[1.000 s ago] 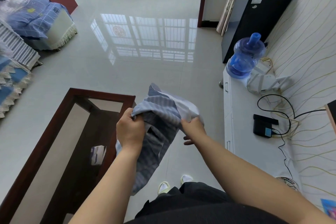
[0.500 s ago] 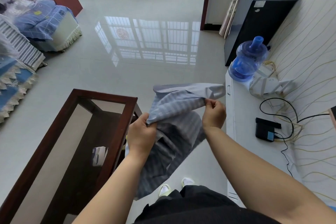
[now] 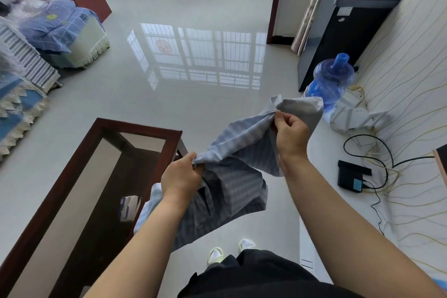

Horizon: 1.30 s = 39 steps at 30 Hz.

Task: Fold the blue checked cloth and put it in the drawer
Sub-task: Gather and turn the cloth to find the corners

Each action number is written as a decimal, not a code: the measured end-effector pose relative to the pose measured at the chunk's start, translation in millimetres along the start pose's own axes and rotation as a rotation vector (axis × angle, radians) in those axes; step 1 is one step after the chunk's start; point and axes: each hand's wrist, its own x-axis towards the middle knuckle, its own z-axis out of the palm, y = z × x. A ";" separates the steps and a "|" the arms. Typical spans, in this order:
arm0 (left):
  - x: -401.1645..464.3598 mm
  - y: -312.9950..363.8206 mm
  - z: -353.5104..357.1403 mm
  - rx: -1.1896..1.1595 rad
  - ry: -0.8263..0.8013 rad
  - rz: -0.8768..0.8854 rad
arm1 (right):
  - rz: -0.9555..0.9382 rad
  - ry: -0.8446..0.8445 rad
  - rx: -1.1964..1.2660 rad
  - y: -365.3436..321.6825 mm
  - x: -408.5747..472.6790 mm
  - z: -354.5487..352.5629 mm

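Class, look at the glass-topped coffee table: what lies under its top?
Under the glass of the coffee table, a lower shelf holds a small white-and-blue packet. The blue checked cloth, the left hand and its arm hide the shelf's nearer right part.

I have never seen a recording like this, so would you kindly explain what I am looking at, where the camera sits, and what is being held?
There is no machine here: a person wears a wide-angle camera on the head, looking forward and down, so you see their own arms. The left hand grips one part of the blue checked cloth, and the right hand pinches another part higher up; the cloth hangs in the air, not yet folded. On the left stands a dark wooden glass-topped table. On the right, a white cabinet carries a blue water bottle, a black box and cables.
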 end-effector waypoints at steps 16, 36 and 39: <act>24.7 -39.2 -32.7 0.000 0.210 0.072 | 0.204 -0.176 -0.357 16.1 37.4 -30.2; 20.6 -39.5 -38.8 -0.228 0.160 0.016 | 0.577 0.023 0.104 86.9 28.7 -30.9; 16.7 -34.0 -35.5 -0.332 0.139 -0.005 | 0.584 0.000 0.148 95.6 14.3 -11.2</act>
